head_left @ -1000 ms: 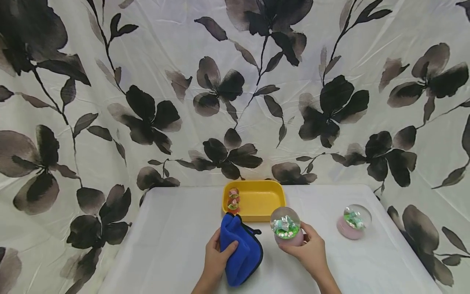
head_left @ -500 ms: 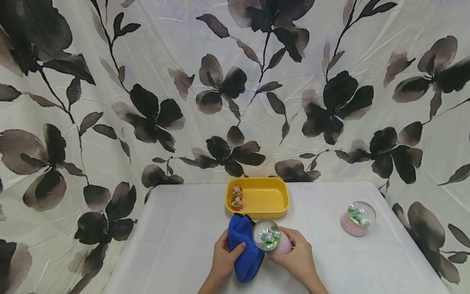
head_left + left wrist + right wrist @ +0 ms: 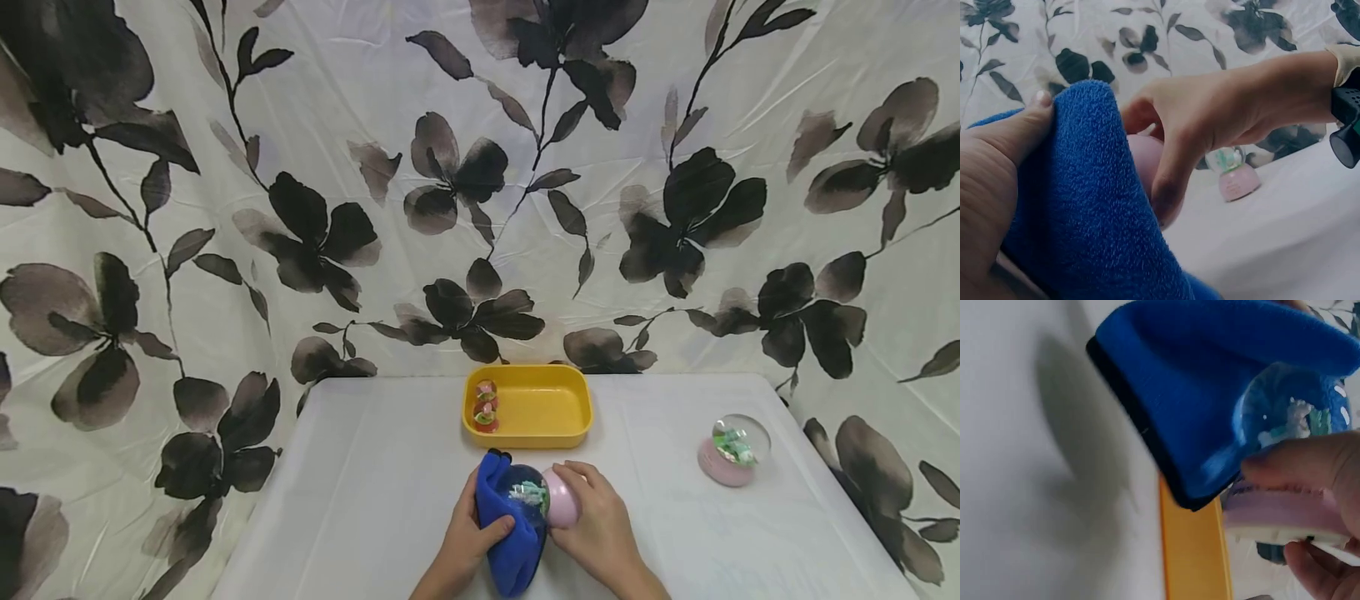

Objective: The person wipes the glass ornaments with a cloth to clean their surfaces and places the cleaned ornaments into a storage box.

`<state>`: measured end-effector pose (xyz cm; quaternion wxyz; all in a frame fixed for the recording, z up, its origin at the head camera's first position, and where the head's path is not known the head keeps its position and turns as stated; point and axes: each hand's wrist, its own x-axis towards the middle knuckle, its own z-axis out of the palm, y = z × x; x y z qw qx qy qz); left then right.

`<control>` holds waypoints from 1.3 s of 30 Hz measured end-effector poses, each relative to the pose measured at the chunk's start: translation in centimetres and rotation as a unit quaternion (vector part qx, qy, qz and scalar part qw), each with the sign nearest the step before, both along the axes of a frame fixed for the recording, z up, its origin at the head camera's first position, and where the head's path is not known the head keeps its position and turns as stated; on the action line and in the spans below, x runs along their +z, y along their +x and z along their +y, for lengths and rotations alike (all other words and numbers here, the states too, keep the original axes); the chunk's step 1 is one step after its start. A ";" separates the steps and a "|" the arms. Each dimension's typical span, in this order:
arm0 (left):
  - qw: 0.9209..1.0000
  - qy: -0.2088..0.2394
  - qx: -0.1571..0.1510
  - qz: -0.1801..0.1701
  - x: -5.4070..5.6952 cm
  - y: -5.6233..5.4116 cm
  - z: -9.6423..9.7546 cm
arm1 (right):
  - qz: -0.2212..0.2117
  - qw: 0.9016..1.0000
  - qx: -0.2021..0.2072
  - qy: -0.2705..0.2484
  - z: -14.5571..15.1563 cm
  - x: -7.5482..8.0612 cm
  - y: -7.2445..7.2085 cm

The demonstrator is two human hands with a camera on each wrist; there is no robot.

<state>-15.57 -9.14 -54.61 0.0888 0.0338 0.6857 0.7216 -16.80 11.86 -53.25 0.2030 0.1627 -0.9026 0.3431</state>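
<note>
My left hand [image 3: 471, 533] grips a blue cloth [image 3: 513, 558] with a dark edge, its thumb pressed on the near side. Tipped sideways, a snow globe [image 3: 561, 498] lies with its clear dome against the cloth, which wraps partly round the glass. The fingers and thumb of my right hand [image 3: 600, 525] hold the globe by its pink base [image 3: 1285, 512]. Through the dome, small pale and green figures show in the right wrist view. From the left wrist side, the cloth [image 3: 1091, 194] hides the dome, leaving only part of the pink base in sight.
A yellow tray [image 3: 543, 440] stands behind the hands, with two small red-based globes [image 3: 486, 406] at its left end. Another pink-based snow globe [image 3: 727, 467] sits to the right on the white table [image 3: 375, 500]. A floral curtain [image 3: 480, 208] hangs behind.
The right hand has moved left, turning the snow globe from upright onto its side. Its dome has come into the blue cloth, which now folds round it. The left hand has shifted slightly right.
</note>
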 end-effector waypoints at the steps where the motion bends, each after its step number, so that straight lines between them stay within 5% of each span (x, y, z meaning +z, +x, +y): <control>1: 1.000 0.003 0.003 0.000 0.0 0.0 0.0 | 0.010 1.000 0.006 0.006 0.1 0.1 -0.2; 7: 0.999 -0.003 0.038 0.013 0.1 0.0 0.0 | -0.017 0.998 0.055 -0.035 0.5 0.5 -0.9; 10: 0.999 0.002 0.050 0.022 0.1 0.2 -0.1 | -0.057 0.987 0.105 -0.107 0.8 0.1 -1.2; 14: 0.998 0.018 0.049 0.029 0.2 0.3 -0.1 | -0.116 0.961 0.149 -0.202 1.1 -0.6 -1.1; 20: 0.996 0.076 0.042 0.029 0.2 0.5 -0.1 | -0.206 0.926 0.110 -0.297 0.9 -1.1 -0.5; 23: 0.992 0.123 0.031 0.011 0.2 0.6 -0.1 | -0.235 0.911 0.094 -0.324 0.8 -1.2 -0.4; 27: 0.989 0.141 0.035 -0.016 0.4 0.7 0.0 | -0.245 0.896 0.134 -0.344 1.0 -1.2 -0.5; 32: 0.991 0.121 0.049 -0.033 0.5 0.5 0.3 | -0.252 0.849 0.226 -0.406 2.1 -1.6 -0.6; 35: 0.993 0.098 0.053 -0.034 0.4 0.4 0.6 | -0.260 0.827 0.239 -0.438 2.4 -2.0 -0.5; 39: 0.996 0.045 0.076 -0.008 0.1 0.5 0.8 | -0.259 0.815 0.246 -0.456 2.2 -2.3 -0.6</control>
